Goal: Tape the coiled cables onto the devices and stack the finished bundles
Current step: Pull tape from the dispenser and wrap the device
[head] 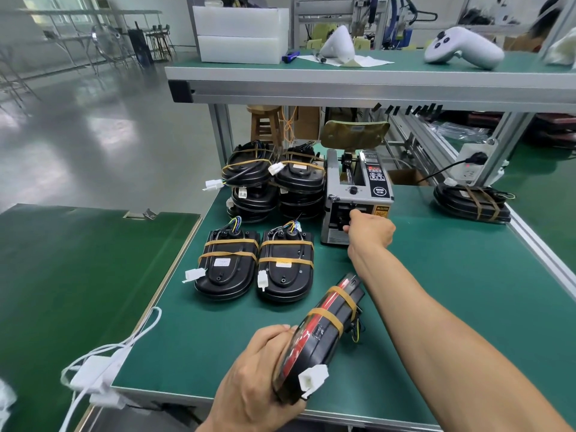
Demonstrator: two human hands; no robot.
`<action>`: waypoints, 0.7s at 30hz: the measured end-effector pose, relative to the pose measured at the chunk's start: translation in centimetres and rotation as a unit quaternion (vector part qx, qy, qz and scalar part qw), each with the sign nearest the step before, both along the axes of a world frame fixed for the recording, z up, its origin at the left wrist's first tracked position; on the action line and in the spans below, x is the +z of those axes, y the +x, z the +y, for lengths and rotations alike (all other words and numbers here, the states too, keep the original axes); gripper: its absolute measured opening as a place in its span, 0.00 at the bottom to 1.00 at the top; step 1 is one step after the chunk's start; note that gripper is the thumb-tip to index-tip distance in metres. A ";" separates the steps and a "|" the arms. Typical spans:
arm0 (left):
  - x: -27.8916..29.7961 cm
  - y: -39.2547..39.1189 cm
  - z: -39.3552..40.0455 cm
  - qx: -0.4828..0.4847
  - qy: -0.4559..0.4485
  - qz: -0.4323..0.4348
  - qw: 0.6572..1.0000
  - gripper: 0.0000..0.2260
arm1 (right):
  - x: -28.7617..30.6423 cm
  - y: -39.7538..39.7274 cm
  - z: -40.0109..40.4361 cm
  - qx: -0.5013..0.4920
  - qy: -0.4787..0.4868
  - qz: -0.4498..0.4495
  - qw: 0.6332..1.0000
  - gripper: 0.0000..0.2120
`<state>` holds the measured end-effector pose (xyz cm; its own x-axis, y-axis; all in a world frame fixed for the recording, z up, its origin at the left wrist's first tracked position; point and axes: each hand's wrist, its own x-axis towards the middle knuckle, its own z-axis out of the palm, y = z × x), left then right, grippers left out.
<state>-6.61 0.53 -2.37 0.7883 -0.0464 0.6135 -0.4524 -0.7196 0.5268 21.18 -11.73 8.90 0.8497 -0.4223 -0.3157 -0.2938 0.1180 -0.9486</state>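
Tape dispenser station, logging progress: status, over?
Left hand grips taped device. Right hand pinching at tape dispenser outlet. Finished bundles stacked ahead. Nothing in the way.

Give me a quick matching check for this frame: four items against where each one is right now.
Items:
1. left hand
2. right hand
3. tape dispenser
4. lone taped bundle

Places:
A. far right edge of the green mat
B. at the dispenser's front slot
C. gripping the red-edged device
D. right of the stacked bundles

Pairs: 1-C, 2-B, 3-D, 4-A
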 end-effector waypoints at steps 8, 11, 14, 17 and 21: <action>0.3 0.1 -0.2 -0.011 -0.010 -0.011 1.000 0.32 | -0.2 0.0 0.4 -0.009 -0.013 -0.002 1.000 0.03; 0.4 0.0 -0.2 -0.015 -0.015 -0.005 1.000 0.34 | -0.1 0.0 0.3 -0.006 -0.022 0.000 1.000 0.04; 0.5 0.1 -0.3 -0.017 -0.019 -0.006 1.000 0.33 | 0.0 -0.3 0.2 -0.002 -0.015 -0.006 1.000 0.03; 0.5 0.0 -0.2 -0.020 -0.023 0.005 1.000 0.34 | -0.2 -0.8 -0.4 0.007 0.002 -0.028 1.000 0.03; 0.2 -0.1 0.0 -0.018 -0.011 0.013 1.000 0.34 | -0.8 -1.4 -1.9 0.027 0.011 -0.051 0.998 0.06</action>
<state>-6.69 0.52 -2.20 0.8016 -0.0611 0.5947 -0.4640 -0.6908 0.5545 19.78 -13.58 8.12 0.8995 -0.3687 -0.2343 -0.2014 0.1259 -0.9714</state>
